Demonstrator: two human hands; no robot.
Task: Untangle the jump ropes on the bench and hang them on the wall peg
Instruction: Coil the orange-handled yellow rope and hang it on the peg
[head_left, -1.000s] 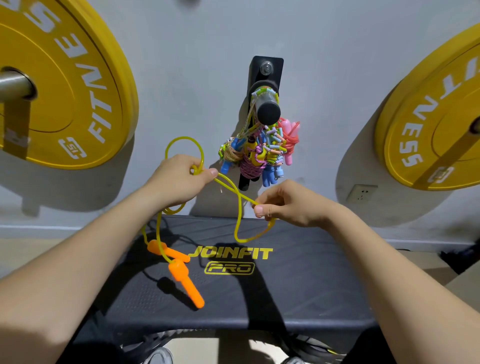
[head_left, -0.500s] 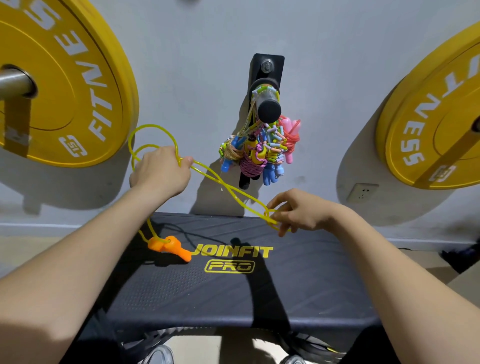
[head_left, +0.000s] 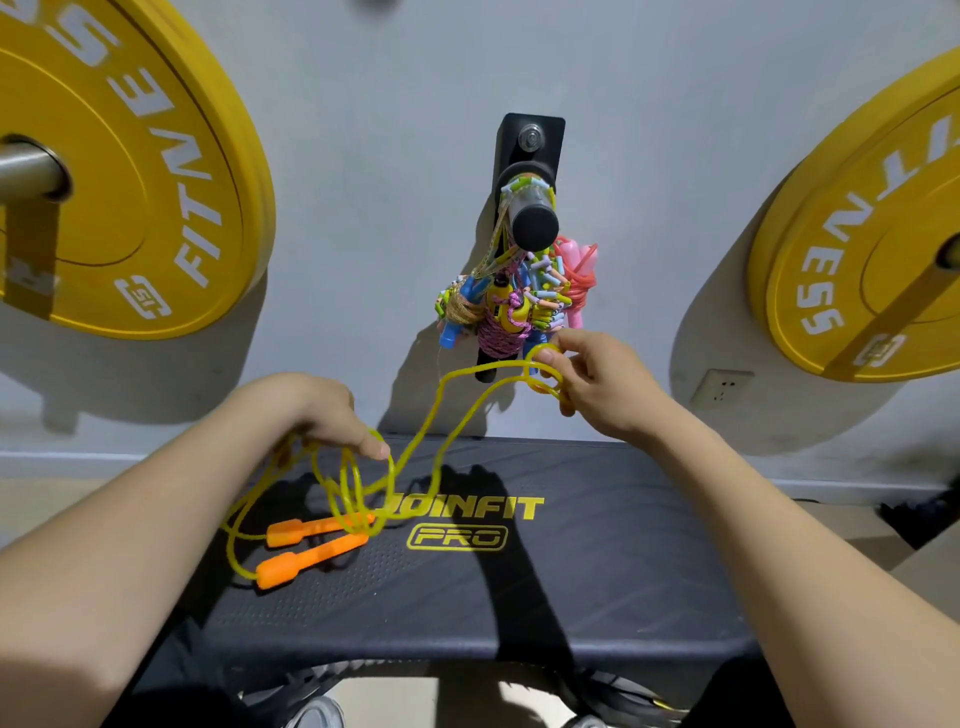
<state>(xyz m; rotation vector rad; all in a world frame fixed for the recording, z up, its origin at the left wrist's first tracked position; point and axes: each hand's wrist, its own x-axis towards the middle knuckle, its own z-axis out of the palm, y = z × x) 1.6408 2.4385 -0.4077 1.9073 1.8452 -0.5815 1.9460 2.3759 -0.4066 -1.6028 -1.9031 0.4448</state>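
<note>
A yellow jump rope (head_left: 457, 421) with two orange handles (head_left: 306, 545) stretches between my hands above the black bench (head_left: 597, 571). My left hand (head_left: 317, 415) grips a bunch of its loops low over the bench's far left side. My right hand (head_left: 597, 384) pinches small coils of the rope, raised just under the wall peg (head_left: 535, 223). The handles lie on the bench. A bundle of several coloured jump ropes (head_left: 509, 301) hangs from the peg.
Two yellow weight plates hang on the wall, one at the left (head_left: 119, 171) and one at the right (head_left: 872, 244). A wall socket (head_left: 722, 387) sits low on the right. Dark objects lie on the floor under the bench's near edge.
My left hand dropped from wall height to just over the bench with its loops. My right hand rose toward the peg, coiling rope. The orange handles now lie flat on the bench.
</note>
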